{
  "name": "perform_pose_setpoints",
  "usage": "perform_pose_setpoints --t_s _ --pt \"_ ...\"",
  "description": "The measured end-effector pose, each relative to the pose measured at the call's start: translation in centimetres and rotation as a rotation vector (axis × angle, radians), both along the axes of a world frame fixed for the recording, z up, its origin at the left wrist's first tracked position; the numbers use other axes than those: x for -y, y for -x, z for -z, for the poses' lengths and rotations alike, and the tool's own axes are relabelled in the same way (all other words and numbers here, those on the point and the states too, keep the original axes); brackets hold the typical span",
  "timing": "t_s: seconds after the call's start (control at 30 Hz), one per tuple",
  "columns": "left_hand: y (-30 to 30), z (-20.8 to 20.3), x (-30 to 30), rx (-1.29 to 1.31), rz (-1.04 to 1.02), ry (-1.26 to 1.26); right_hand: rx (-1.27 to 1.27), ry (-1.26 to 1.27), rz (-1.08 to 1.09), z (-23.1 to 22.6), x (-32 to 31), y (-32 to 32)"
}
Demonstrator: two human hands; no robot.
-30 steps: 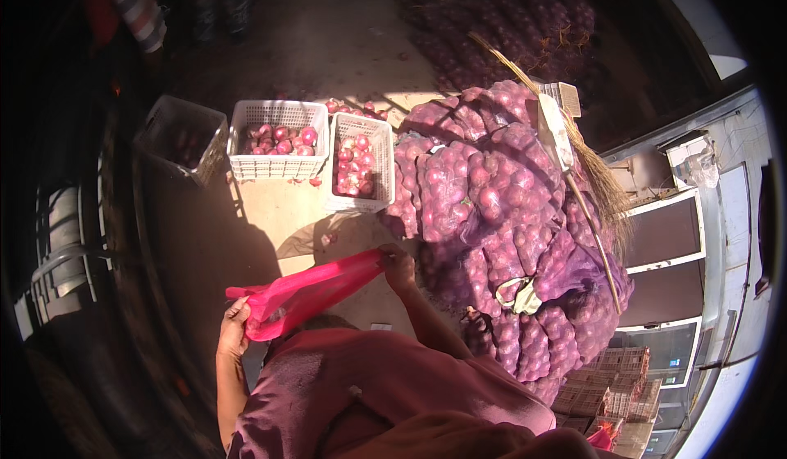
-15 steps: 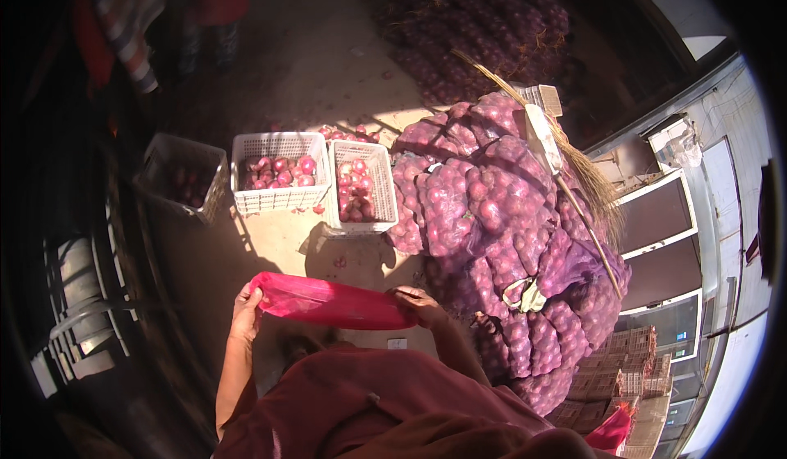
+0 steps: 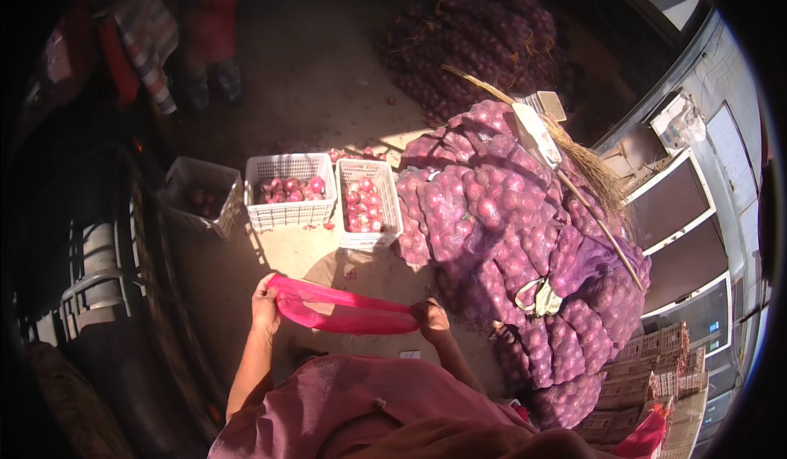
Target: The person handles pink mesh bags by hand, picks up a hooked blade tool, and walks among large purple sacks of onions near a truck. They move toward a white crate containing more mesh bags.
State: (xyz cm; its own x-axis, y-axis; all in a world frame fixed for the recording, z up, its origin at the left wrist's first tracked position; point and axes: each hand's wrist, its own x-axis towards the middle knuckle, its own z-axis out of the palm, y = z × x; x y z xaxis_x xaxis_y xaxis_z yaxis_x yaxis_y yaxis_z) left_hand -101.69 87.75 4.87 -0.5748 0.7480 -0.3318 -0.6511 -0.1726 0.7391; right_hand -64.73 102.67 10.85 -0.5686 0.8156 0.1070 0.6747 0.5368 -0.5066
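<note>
A bright pink mesh bag [image 3: 344, 315] is stretched sideways in front of my body. My left hand [image 3: 266, 305] is closed on one end of it, and my right hand [image 3: 430, 318] grips the other. Between them the bag's upper edge stands apart from the lower part, and the floor shows through the thin mesh. Beyond the bag stand white plastic crates of red onions: a wide crate [image 3: 288, 213] in the middle, a narrower crate [image 3: 369, 240] to its right, and a shaded crate [image 3: 225, 223] on the left.
A large heap of filled onion sacks [image 3: 500, 205] rises close on my right, with a straw broom [image 3: 582, 164] lying across it. Another sack pile [image 3: 475, 45] sits in shadow farther back. People [image 3: 209, 33] stand at the far left. Stacked cartons [image 3: 648, 381] are at lower right.
Both hands still hold the bag at its ends. Its upper edge has drawn apart from the rest, leaving a more see-through middle. The whole view has shifted slightly.
</note>
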Motion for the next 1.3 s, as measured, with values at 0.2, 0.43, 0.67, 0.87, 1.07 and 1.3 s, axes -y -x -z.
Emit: perform_pose_setpoints --t_s 0.2,0.43,0.67,0.87,1.07,1.3 --pt "-13.9 -5.3 5.4 -0.691 0.749 0.354 -1.159 0.721 0.357 4.6 1.8 -13.6" --pt "-29.9 -4.2 14.9 0.204 0.516 -0.112 -1.423 1.424 0.089 5.2 4.7 -26.2" --pt "-32.2 -2.4 20.5 -0.556 0.167 0.103 -0.952 1.312 0.070 2.0 12.2 -31.0" --pt "-37.1 0.0 26.9 -0.524 -0.096 0.241 -0.578 0.928 -0.025 1.6 20.3 -36.0" --pt "-47.2 5.0 35.2 0.179 0.001 -0.135 -0.090 0.080 0.033 5.0 28.8 -43.2" --pt "-56.9 4.7 44.1 -0.423 0.873 0.410 -1.266 1.243 0.470 -0.2 33.1 -49.8"
